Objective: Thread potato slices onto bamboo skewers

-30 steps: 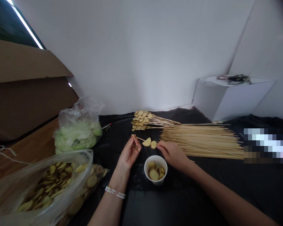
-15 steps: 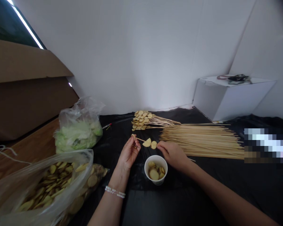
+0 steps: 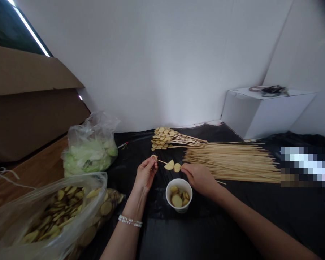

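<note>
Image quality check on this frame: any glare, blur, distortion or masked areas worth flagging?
Head view: bright light strip top left glares; wide-angle bending at the edges; a pixelated patch masks the right side; the left hand, right hand and skewer are dim but readable.

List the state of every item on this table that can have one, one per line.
Thin bamboo skewer: held at both ends, two potato slices threaded.
Left hand: pinching a slice at the tip.
Right hand: gripping the skewer.
White paper cup: upright, part full.
Clear potato bag: open.
</note>
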Tool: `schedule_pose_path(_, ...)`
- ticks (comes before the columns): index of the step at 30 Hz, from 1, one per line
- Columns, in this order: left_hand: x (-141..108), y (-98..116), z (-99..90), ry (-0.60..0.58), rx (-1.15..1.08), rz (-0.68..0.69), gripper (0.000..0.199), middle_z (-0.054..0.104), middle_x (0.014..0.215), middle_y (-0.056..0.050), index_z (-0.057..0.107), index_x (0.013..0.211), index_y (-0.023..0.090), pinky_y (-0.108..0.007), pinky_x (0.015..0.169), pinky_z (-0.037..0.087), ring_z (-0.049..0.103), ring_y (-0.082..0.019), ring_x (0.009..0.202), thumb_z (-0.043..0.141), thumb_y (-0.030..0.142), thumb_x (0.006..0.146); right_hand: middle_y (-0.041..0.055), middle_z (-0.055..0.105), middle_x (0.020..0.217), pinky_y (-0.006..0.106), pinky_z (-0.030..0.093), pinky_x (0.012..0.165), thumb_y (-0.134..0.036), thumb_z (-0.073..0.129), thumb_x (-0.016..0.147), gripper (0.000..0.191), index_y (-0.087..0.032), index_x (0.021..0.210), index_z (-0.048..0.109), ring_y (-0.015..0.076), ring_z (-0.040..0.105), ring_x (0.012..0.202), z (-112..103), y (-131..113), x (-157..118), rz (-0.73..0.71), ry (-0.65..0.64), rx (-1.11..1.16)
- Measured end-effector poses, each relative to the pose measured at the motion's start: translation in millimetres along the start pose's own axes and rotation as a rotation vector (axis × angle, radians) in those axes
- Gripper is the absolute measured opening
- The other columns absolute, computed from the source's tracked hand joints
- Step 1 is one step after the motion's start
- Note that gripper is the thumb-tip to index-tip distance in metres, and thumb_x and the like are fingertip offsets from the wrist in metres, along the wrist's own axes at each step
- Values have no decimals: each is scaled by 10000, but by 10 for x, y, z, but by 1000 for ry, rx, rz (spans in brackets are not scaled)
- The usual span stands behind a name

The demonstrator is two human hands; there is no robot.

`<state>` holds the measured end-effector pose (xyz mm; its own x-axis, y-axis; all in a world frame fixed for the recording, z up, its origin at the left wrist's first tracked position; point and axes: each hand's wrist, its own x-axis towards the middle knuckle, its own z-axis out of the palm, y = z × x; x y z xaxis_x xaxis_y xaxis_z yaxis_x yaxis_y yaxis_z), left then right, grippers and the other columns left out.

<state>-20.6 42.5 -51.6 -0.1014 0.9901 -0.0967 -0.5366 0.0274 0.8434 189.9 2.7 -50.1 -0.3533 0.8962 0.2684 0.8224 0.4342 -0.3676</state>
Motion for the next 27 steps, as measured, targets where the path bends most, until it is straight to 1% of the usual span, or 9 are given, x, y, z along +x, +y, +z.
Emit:
schedule_pose_path(5,-1,-29,16,68,103,74,331,659,704,-23,736,740,106,-145,552,441,532,-38,579,862,270,483,18,670,817,254,282,610,-255,323,962,272,-209,874,576,150,602,743,21,-29,-13,5,13,-119)
schedule_pose_path(8,-1,-46,23,89,133,94,348,663,710,-28,737,742,104,-151,551,424,530,-41,584,859,294,478,17,668,812,264,268,588,-244,328,959,265,-211,878,578,151,602,734,41,-42,-22,2,24,-151)
schedule_pose_path(17,6,-73,-1,92,203,89,336,663,698,-43,739,727,109,-191,566,423,530,-65,574,853,308,482,20,681,783,271,257,568,-255,367,949,249,-212,835,583,150,611,704,86,-32,-11,27,-15,-86)
schedule_pose_path(21,26,-93,-27,95,261,119,324,668,699,-44,742,732,120,-195,553,412,523,-69,568,841,326,504,31,673,791,274,251,564,-235,358,949,247,-205,849,582,154,603,705,87,-34,-18,6,10,-121)
schedule_pose_path(27,26,-90,-21,95,244,92,336,666,696,-38,740,702,127,-189,565,416,526,-67,584,858,330,461,33,666,793,257,275,595,-243,367,946,246,-200,833,581,145,584,712,91,-37,-11,27,16,-89)
